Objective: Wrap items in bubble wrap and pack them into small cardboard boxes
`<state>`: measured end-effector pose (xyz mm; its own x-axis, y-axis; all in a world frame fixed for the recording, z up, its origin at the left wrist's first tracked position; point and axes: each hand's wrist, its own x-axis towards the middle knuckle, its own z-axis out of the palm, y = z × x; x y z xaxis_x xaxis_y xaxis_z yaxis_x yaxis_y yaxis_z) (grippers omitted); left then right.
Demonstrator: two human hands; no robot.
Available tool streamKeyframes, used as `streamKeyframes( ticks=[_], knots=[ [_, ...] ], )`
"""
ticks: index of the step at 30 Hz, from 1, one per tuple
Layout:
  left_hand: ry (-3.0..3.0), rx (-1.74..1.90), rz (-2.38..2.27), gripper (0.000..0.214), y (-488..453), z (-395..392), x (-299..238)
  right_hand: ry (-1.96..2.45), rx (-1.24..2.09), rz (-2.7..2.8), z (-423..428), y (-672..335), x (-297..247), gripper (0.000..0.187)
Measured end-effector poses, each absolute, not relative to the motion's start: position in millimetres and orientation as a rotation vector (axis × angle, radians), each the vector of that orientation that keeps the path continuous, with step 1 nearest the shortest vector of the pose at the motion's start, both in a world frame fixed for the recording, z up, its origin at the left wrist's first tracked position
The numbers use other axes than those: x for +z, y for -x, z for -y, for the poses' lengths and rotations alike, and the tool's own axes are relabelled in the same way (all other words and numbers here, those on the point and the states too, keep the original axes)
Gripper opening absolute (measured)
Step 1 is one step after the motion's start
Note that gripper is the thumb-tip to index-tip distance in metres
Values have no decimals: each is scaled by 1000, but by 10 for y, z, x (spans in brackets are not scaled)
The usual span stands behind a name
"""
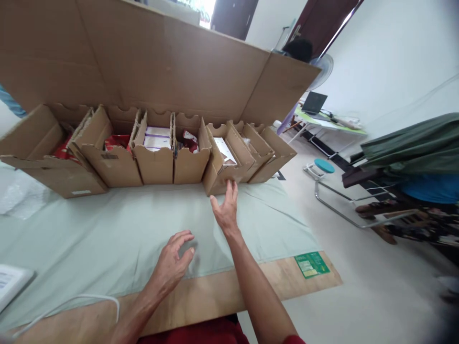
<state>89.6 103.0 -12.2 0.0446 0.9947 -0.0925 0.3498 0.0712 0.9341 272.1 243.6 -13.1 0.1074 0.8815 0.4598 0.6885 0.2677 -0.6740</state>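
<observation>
A row of open cardboard boxes stands along the back of the cloth-covered table (118, 224). With fingers stretched, my right hand (226, 208) reaches the lower front of one cardboard box (218, 180); fingertips appear to touch it, and nothing is held. Inside that box lies a flat white item (225, 152). My left hand (175, 260) hovers over the cloth near the front edge, fingers curved and apart, with nothing in it. Left of that box, other boxes hold red packets (117, 142), white-and-purple boxes (157, 138) and a dark red packet (190, 141).
A tall cardboard panel (172, 57) rises behind the boxes. Bubble wrap (23, 193) lies at the left, nearer a white device (12, 284) and a white cable (89, 296). A green card (311, 265) is at the table's right corner. A teal stool (323, 166) stands beyond.
</observation>
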Motion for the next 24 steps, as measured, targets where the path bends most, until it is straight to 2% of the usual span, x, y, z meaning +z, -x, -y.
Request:
streamKeyframes(
  ticks=[4,8,10,13,16,21,24],
  knots=[
    [-1401,903,-1442,39,-890,-1026,-94,1484,364,1713,-2757,-2802,-61,77],
    [-1369,914,-1427,40,-872,-1041,-110,1390,332,1723,-2676,-2863,58,48],
    [-1353,929,-1403,40,-860,-1053,-121,1299,349,1739,-2606,-2800,225,42],
    [-1345,937,-1387,40,-847,-1071,-127,1201,367,1860,-2667,-2569,620,54],
    [-1323,962,-1391,39,-851,-1080,-122,1362,272,2081,-2918,-2282,1036,64],
    [-1218,988,-1390,42,-834,-1046,-97,1745,65,2254,-3136,-2035,1328,29],
    [-1131,1038,-1448,43,-761,-990,-98,1694,53,2224,-2883,-2119,1248,21]
  ],
)
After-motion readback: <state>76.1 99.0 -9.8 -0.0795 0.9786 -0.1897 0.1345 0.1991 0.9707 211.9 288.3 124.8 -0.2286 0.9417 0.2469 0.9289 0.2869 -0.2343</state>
